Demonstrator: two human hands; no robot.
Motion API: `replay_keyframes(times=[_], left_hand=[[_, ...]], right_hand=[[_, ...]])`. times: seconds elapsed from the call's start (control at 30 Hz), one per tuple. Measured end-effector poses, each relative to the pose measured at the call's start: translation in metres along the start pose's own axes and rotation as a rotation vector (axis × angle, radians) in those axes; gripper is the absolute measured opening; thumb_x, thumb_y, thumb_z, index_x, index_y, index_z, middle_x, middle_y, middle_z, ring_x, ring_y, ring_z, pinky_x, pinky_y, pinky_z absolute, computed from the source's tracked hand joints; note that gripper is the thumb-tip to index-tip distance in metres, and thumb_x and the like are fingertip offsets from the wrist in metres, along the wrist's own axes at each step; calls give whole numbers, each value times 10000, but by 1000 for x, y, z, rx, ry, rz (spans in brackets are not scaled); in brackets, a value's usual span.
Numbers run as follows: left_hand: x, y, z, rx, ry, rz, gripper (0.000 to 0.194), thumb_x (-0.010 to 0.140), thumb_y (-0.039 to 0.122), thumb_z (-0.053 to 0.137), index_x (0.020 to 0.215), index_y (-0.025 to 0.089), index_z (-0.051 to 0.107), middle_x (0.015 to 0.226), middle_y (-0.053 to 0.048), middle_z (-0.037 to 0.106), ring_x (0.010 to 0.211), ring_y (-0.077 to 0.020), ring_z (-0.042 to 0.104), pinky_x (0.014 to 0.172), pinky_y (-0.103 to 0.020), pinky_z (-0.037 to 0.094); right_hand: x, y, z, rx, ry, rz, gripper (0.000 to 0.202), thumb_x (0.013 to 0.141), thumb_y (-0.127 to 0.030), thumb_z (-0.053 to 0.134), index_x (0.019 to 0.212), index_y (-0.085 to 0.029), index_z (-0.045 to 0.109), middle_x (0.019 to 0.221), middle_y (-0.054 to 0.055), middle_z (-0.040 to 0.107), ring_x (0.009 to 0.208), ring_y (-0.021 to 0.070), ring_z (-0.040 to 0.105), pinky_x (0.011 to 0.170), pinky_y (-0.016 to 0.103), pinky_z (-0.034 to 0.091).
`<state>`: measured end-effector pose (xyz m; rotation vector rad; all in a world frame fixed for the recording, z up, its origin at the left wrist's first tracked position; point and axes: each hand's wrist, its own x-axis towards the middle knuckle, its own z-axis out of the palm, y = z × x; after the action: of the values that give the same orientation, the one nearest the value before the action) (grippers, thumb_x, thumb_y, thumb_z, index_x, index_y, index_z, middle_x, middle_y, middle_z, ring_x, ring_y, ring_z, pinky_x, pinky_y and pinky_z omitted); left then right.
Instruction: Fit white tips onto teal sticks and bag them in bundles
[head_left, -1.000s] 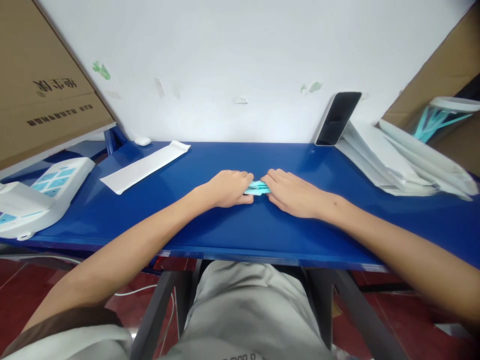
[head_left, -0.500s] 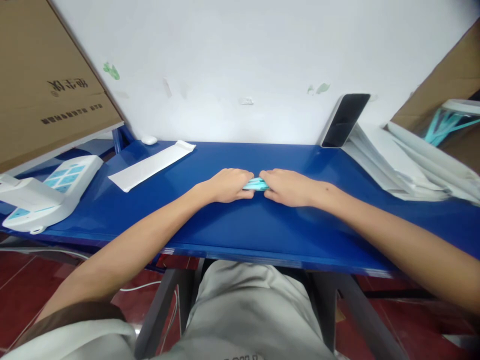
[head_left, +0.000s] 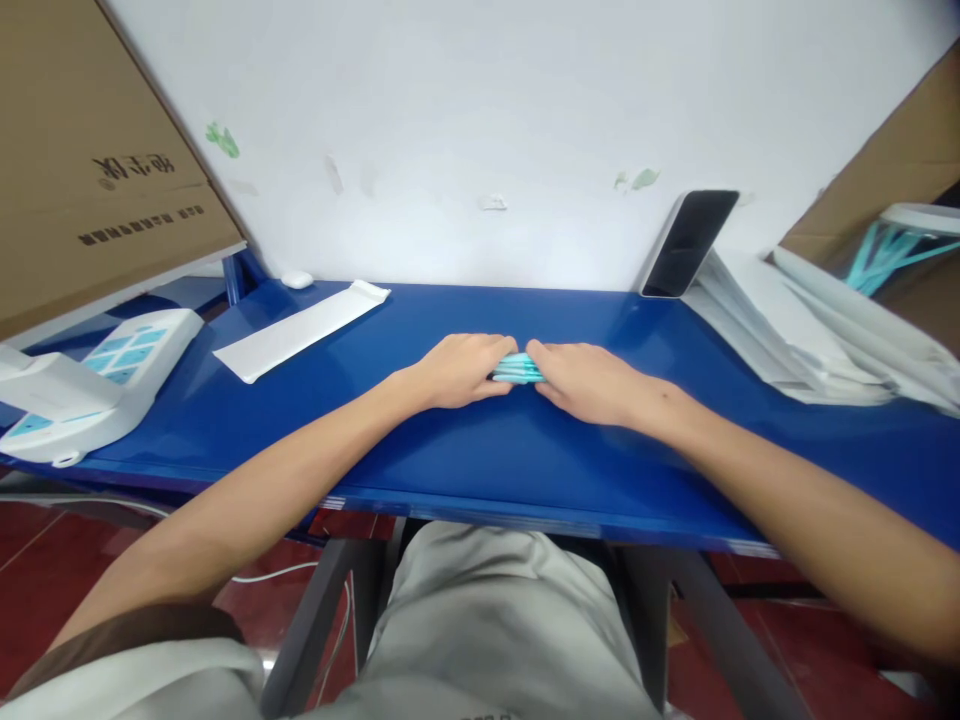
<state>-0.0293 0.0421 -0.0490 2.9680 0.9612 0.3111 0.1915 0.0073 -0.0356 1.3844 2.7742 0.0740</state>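
Observation:
A small bundle of thin turquoise and whitish strips (head_left: 517,369) is held between my two hands just over the middle of the blue table. My left hand (head_left: 466,370) is closed around its left end, thumb towards me. From the other side, my right hand (head_left: 589,382) grips the right end with bent fingers. Only the short middle part of the bundle shows; its ends are hidden in the hands, so its exact kind cannot be made out.
On the blue table (head_left: 450,455), a long white sleeve (head_left: 304,332) and a white holder with light-blue panels (head_left: 112,385) lie left. A phone (head_left: 691,243) leans on the wall, beside white packets (head_left: 795,340). Turquoise sticks (head_left: 874,258) are at far right, a cardboard box (head_left: 97,120) at left.
Both hands still hold the bundle. My right hand has shifted slightly to the right, and the stacked strips between the hands show a little more.

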Motion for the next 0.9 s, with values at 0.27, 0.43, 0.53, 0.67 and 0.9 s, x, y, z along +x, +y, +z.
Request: replay_keyframes(times=[0.27, 0.43, 0.53, 0.67, 0.9], left_hand=[[-9, -1, -17, -58, 503, -135, 646, 1022, 559, 396, 1570, 242, 267, 1381, -138, 519, 1178, -294, 588, 989, -406, 485], [-10, -12, -13, -59, 541, -175, 502, 1060, 502, 344, 1445, 205, 470, 1274, -120, 597, 1112, -258, 623, 971, -390, 494], [-9, -17, -6, -81, 456, -172, 446, 1078, 435, 312, 1306, 178, 596, 1167, -108, 666, 1070, -251, 643, 966, -386, 489], [-6, -21, 1, -117, 343, -194, 434, 1075, 401, 299, 1207, 188, 653, 1142, -92, 711, 1050, -255, 660, 946, -388, 492], [-4, -21, 2, -123, 294, -209, 422, 1060, 383, 327, 1109, 181, 693, 1012, -72, 726, 892, -240, 656, 830, -374, 480]], right_hand=[[12, 16, 4, 779, 585, 213, 192, 883, -369, 677, 901, -223, 553, 709, 9, 608, 634, 208, 587, 636, 340, 440], [21, 20, 11, 1361, 709, 156, 455, 845, -567, 744, 700, -250, 451, 520, -72, 420, 470, 135, 484, 541, 316, 447], [22, 19, 14, 1471, 713, 101, 498, 776, -613, 804, 722, -248, 469, 538, -79, 448, 533, 129, 528, 614, 312, 509], [22, 17, 12, 1572, 705, 105, 524, 752, -588, 836, 725, -250, 436, 522, -104, 389, 467, 91, 403, 522, 276, 453], [17, 16, 8, 1576, 683, 112, 494, 775, -555, 829, 710, -246, 448, 509, -96, 438, 412, 77, 370, 445, 263, 371]])
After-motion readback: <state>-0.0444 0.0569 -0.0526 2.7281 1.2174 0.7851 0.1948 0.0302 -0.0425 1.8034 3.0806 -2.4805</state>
